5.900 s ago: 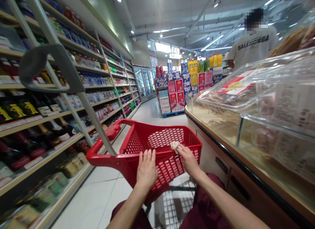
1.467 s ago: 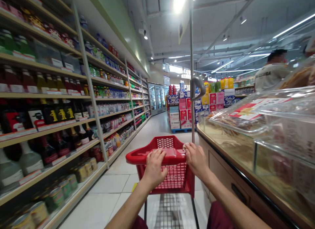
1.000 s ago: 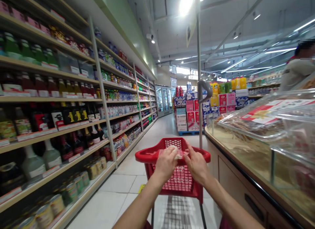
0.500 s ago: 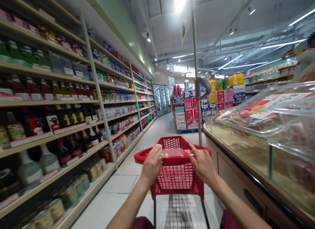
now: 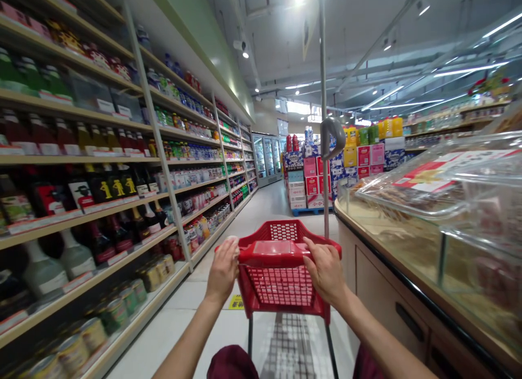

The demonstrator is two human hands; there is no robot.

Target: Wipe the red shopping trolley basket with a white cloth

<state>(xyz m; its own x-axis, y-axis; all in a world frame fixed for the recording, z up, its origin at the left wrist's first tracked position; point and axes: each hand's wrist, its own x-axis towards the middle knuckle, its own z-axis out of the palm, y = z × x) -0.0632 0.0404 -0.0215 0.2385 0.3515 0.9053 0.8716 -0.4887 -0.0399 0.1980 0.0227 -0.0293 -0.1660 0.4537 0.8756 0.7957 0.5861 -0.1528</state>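
A red plastic shopping cart point(image 5: 275, 289) stands in front of me, with a slatted basket and a broad red handle point(image 5: 272, 250). My left hand point(image 5: 223, 267) is closed over the handle's left end. Something whitish shows by its fingertips, too small to make out. On the right part of the handle, my right hand point(image 5: 326, 267) has its fingers curled over the bar, with the thumb on the near side. A tall grey pole point(image 5: 323, 74) with a grey hook-shaped grip point(image 5: 333, 138) rises by the cart's right side.
Tall shelves point(image 5: 175, 161) of bottles and cans line the left. A glass-edged counter point(image 5: 391, 243) with clear plastic packs point(image 5: 424, 178) runs close on the right. Ahead stand stacked cartons point(image 5: 314, 183) on a blue pallet and glass-door fridges point(image 5: 267, 156). A yellow floor marking point(image 5: 236, 302) lies near the cart.
My left hand has slid left along the handle to its end. The cart has shifted slightly left in view, and more of the yellow floor marking shows. My right hand keeps its hold.
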